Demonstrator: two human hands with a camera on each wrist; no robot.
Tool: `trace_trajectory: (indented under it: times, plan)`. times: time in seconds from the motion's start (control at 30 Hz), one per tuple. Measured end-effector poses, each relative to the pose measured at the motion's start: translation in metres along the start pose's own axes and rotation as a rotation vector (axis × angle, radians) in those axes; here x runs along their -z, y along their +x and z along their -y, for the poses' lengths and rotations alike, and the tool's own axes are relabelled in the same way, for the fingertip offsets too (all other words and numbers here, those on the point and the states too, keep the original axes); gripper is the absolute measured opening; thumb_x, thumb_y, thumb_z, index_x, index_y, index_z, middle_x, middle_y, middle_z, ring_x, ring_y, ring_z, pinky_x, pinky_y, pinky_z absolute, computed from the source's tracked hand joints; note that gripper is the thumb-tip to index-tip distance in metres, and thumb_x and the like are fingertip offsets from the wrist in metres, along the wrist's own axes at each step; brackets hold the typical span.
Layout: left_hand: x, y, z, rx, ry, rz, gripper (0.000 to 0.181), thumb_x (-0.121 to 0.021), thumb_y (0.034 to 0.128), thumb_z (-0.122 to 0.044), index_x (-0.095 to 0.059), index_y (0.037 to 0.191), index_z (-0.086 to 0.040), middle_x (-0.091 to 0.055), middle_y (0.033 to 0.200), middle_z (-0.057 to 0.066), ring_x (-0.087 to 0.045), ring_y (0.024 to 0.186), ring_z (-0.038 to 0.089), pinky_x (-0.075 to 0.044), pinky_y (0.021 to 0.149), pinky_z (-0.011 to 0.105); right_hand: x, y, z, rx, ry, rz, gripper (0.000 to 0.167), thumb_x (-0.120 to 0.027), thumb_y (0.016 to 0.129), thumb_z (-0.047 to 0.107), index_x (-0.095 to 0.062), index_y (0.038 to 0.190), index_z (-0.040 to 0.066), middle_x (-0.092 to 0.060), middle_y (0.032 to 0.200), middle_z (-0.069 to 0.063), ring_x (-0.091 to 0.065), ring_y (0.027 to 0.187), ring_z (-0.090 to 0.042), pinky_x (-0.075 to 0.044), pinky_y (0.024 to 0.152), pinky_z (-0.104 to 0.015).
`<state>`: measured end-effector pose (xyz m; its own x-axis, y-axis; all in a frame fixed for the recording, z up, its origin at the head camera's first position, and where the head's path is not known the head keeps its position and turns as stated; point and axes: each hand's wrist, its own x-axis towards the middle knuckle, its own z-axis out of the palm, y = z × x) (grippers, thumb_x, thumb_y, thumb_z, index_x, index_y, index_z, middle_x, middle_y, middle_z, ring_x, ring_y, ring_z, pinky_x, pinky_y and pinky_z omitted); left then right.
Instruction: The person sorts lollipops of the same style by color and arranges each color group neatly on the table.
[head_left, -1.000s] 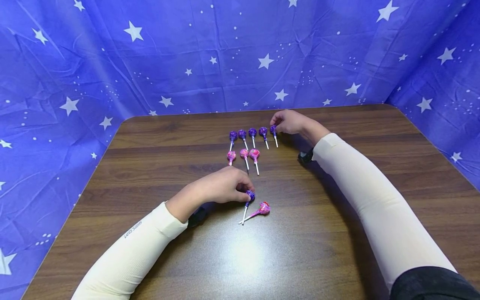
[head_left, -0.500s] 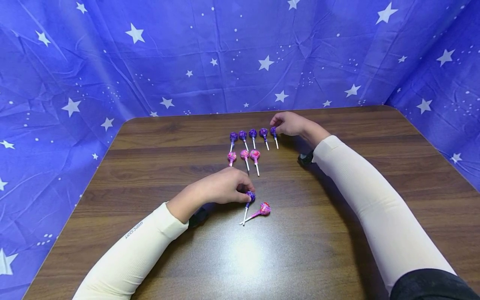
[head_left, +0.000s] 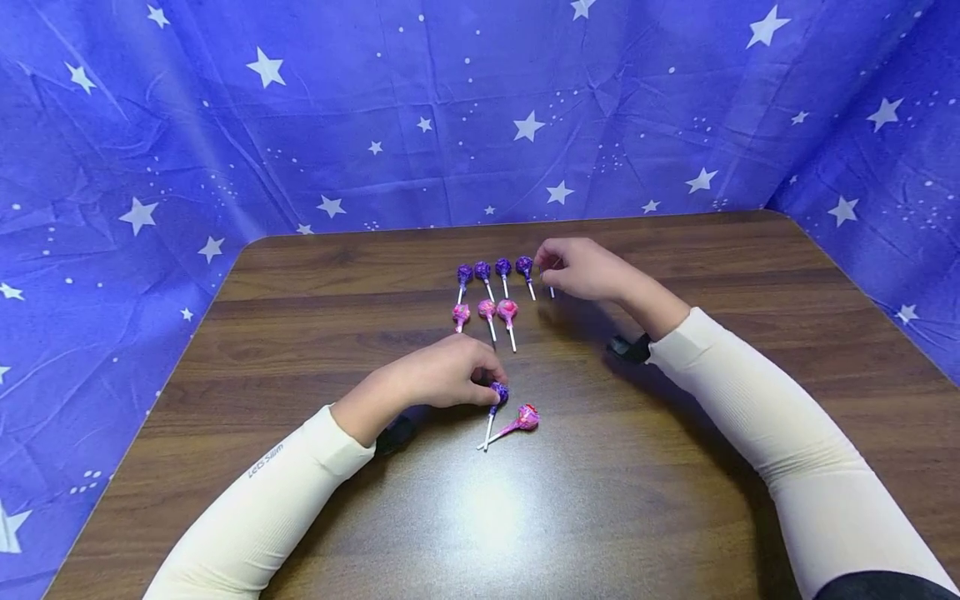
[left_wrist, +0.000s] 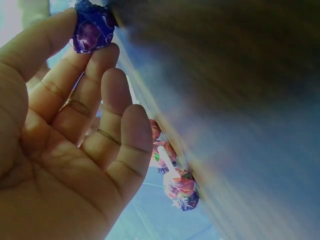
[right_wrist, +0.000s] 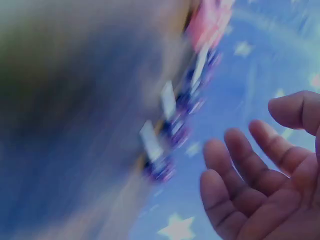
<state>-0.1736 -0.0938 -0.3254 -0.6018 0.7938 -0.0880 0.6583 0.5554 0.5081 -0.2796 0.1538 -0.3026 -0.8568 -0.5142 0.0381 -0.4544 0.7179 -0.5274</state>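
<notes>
My left hand [head_left: 448,372] pinches the wrapped head of a purple lollipop [head_left: 500,392] between thumb and fingers; the left wrist view shows that purple head at the fingertips. Its white stick crosses the stick of a pink lollipop [head_left: 528,417] lying on the table. At the far side, my right hand [head_left: 587,268] is beside the right end of a row of several purple lollipops [head_left: 503,267]. It mostly covers the last one, whose stick end [head_left: 552,292] shows below the fingers. In the right wrist view, the right hand's fingers [right_wrist: 237,150] are spread, with nothing between them.
Three pink lollipops [head_left: 487,308] form a nearer row below the purple ones, the leftmost stick partly hidden by the left hand. All lie on a brown wooden table [head_left: 637,500]. A blue star-patterned cloth [head_left: 450,108] hangs behind the table's far edge.
My right hand has let go of the rightmost purple lollipop and moved slightly nearer, now covering most of it. The left hand stays in place with its purple lollipop.
</notes>
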Motion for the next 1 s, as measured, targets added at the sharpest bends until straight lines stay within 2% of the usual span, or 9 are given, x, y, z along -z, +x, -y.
trace_trajectory:
  times: [0.27, 0.33, 0.47, 0.7, 0.9, 1.0]
  plan:
    - [0.001, -0.002, 0.001, 0.003, 0.018, -0.016, 0.012, -0.076, 0.0877, -0.019, -0.076, 0.099, -0.014, -0.063, 0.085, -0.009, -0.053, 0.074, 0.007, -0.045, 0.068, 0.024, -0.027, -0.061, 0.052, 0.194, -0.021, 0.157, 0.005, -0.064, 0.089, 0.01, -0.066, 0.094, 0.008, -0.06, 0.076, 0.004, -0.053, 0.068, -0.012, -0.046, 0.063, -0.033]
    - [0.001, -0.003, 0.001, 0.004, 0.018, -0.017, 0.012, -0.076, 0.0875, -0.019, -0.076, 0.099, -0.014, -0.063, 0.084, -0.01, -0.053, 0.074, 0.007, -0.045, 0.068, 0.024, -0.036, -0.073, 0.061, 0.222, -0.029, 0.201, 0.001, -0.066, 0.089, 0.012, -0.065, 0.09, 0.012, -0.058, 0.073, 0.007, -0.053, 0.066, -0.009, -0.046, 0.061, -0.03]
    - [0.0, -0.002, -0.001, 0.005, 0.019, -0.015, 0.012, -0.076, 0.0874, -0.019, -0.076, 0.098, -0.014, -0.064, 0.084, -0.01, -0.054, 0.074, 0.006, -0.045, 0.068, 0.025, -0.05, -0.092, 0.072, 0.223, -0.069, 0.277, 0.012, -0.068, 0.09, 0.018, -0.06, 0.081, 0.017, -0.055, 0.066, 0.01, -0.049, 0.059, -0.005, -0.042, 0.054, -0.026]
    - [-0.001, -0.002, -0.001, 0.006, 0.024, -0.015, 0.011, -0.076, 0.0872, -0.019, -0.076, 0.098, -0.014, -0.064, 0.084, -0.011, -0.054, 0.075, 0.006, -0.045, 0.069, 0.025, -0.064, -0.103, 0.075, 0.221, -0.149, 0.295, 0.021, -0.073, 0.088, 0.028, -0.056, 0.076, 0.021, -0.048, 0.06, 0.013, -0.041, 0.053, -0.003, -0.035, 0.049, -0.025]
    - [0.0, -0.002, -0.001, 0.006, 0.019, -0.017, 0.012, -0.076, 0.0876, -0.019, -0.076, 0.098, -0.014, -0.064, 0.084, -0.01, -0.055, 0.075, 0.006, -0.046, 0.07, 0.024, -0.061, -0.104, 0.07, 0.333, -0.083, 0.311, 0.012, -0.069, 0.089, 0.011, -0.06, 0.083, 0.016, -0.053, 0.071, 0.011, -0.047, 0.064, -0.004, -0.042, 0.058, -0.024]
    - [0.0, -0.002, -0.001, 0.01, 0.014, -0.016, 0.012, -0.076, 0.0878, -0.02, -0.076, 0.099, -0.014, -0.064, 0.085, -0.01, -0.055, 0.075, 0.006, -0.046, 0.07, 0.024, -0.058, -0.106, 0.066, 0.389, -0.054, 0.323, 0.013, -0.068, 0.088, 0.004, -0.062, 0.087, 0.015, -0.055, 0.077, 0.01, -0.05, 0.07, -0.005, -0.044, 0.063, -0.025]
